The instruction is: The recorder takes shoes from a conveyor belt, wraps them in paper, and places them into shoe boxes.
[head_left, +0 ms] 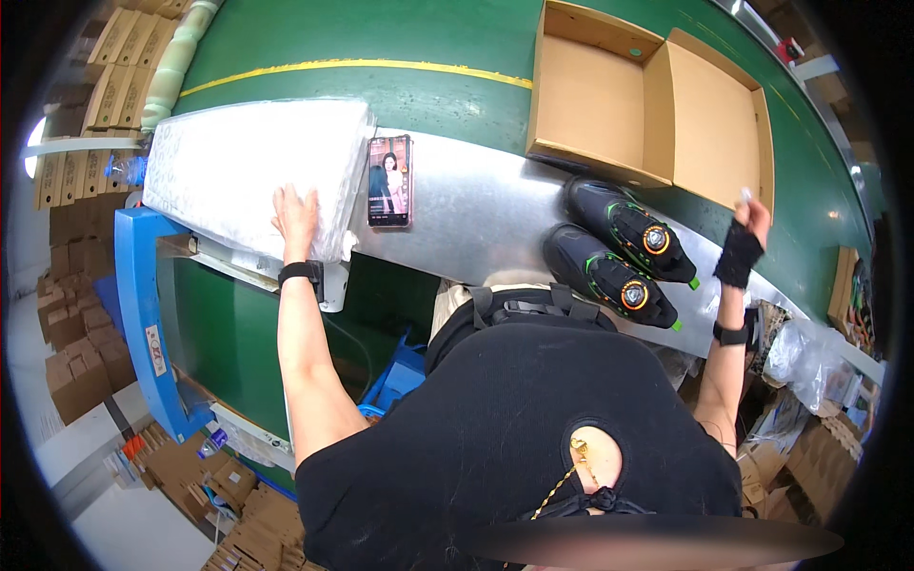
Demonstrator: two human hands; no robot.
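Note:
My left hand [297, 221] lies with fingers apart on a stack of thin white wrapping sheets [243, 152]. Raised at the right, my right hand [747, 243] wears a black fingerless glove and pinches a small white thing [745, 194], too small to name. Between my hands, nearer the right one, a pair of black shoes with green trim and orange-ringed dials stands on the metal bench [466, 205]: one shoe [633, 231] behind, the other shoe [609, 278] closer to me. Beyond them sits an open brown shoe box [600, 90], its lid folded back to the right.
A phone [388, 181] with a lit screen lies beside the sheets. Behind the bench runs a green surface with a yellow line [381, 64]. A blue frame [143, 324] stands at the left, clear plastic bags [809, 357] at the right. Cardboard boxes [86, 376] are stacked far left.

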